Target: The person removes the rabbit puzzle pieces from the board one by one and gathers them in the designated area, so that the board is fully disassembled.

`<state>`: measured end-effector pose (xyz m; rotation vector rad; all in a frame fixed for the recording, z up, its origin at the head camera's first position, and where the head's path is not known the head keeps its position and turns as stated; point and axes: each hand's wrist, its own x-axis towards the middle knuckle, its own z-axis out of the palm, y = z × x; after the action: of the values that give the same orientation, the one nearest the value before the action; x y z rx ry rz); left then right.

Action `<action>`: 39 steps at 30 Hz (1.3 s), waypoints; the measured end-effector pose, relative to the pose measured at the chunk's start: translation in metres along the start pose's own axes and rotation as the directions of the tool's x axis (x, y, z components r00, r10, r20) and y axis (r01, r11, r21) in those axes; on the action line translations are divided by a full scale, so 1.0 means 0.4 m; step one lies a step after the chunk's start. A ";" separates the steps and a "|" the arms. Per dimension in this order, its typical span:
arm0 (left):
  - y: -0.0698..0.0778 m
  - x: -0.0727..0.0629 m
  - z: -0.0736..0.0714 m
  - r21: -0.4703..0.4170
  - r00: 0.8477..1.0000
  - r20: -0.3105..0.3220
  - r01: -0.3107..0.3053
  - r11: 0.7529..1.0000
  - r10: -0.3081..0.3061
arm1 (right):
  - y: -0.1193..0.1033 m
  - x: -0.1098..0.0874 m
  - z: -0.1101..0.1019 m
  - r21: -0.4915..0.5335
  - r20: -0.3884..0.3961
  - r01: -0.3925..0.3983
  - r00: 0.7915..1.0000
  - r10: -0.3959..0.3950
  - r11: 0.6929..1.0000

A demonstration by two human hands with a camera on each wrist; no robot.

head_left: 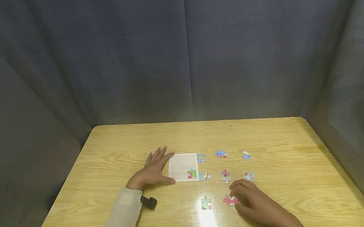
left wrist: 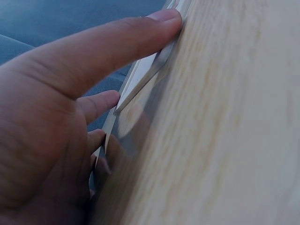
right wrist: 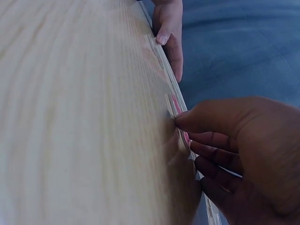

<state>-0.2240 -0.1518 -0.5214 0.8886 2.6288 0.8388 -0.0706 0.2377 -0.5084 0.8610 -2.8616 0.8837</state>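
Note:
My left hand spans the left side of a square white puzzle frame, thumb at its near corner and index finger at the far one. The left wrist view shows the thumb pressing the edge of the frame. A green-and-red corner piece lies inside the frame, bottom right. To the right, my right hand pinches a red-and-white puzzle piece low at the table; in the right wrist view the thumb is on its edge and the fingers lie on its far side.
Several loose puzzle pieces lie in rough rows right of the frame, among them a fox-face piece, a yellow-and-blue piece and a green piece. The wooden table is bordered by grey curtains.

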 end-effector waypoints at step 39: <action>-0.005 0.002 0.002 -0.018 1.000 0.013 0.013 1.000 -0.013 | -0.104 0.282 0.024 0.048 0.036 0.193 0.980 -0.195 0.980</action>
<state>-0.2254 -0.1522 -0.5232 0.8680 2.6085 0.8494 -0.1434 0.1475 -0.4748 1.1521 -2.7394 0.9200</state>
